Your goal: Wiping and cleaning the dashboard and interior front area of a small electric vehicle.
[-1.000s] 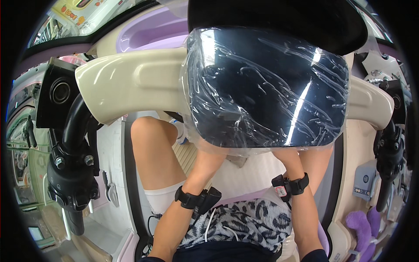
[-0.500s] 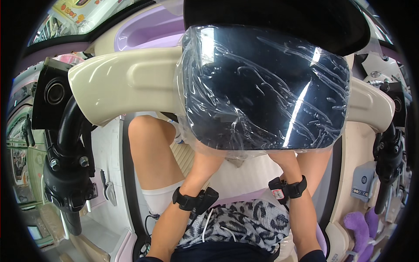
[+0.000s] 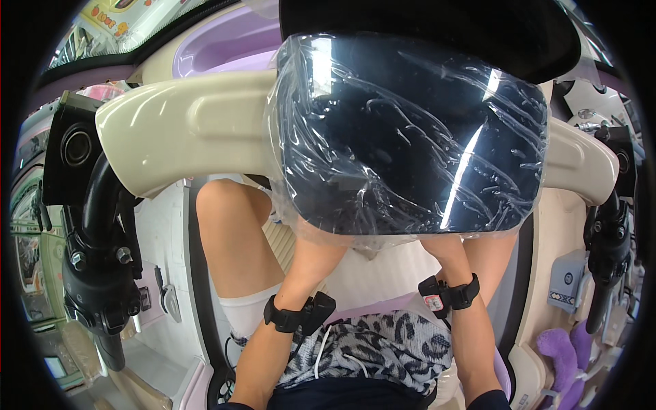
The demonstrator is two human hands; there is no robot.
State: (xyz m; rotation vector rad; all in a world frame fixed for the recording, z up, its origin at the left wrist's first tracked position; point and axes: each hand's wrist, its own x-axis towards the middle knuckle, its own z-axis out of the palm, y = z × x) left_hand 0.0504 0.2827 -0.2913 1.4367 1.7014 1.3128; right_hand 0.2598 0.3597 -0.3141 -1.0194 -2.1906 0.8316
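Both forearms reach forward and under a dark glossy display panel (image 3: pixel 417 137) wrapped in wrinkled clear film. Only the wrist end of my left hand (image 3: pixel 321 246) shows below the panel's near edge; its fingers are hidden. My right hand (image 3: pixel 443 247) likewise disappears under that edge, farther right, with its fingers out of sight. What either hand touches or holds cannot be seen. A black strap with a small box sits on my left wrist (image 3: pixel 301 313), and another strap (image 3: pixel 451 295) is on the right one.
Cream handlebar covers (image 3: pixel 225 126) flank the panel, with black grips at left (image 3: pixel 106 287) and right (image 3: pixel 605 260). A black hood (image 3: pixel 437 27) overhangs the panel. Beyond lies a purple tray (image 3: pixel 212 51). My bare knee (image 3: pixel 229 212) rises at left. Purple plush (image 3: pixel 560 355) lies at lower right.
The panel's left side and left handlebar sit slightly farther left in the picture. My left forearm has shifted a little left; the right one is nearly unchanged.
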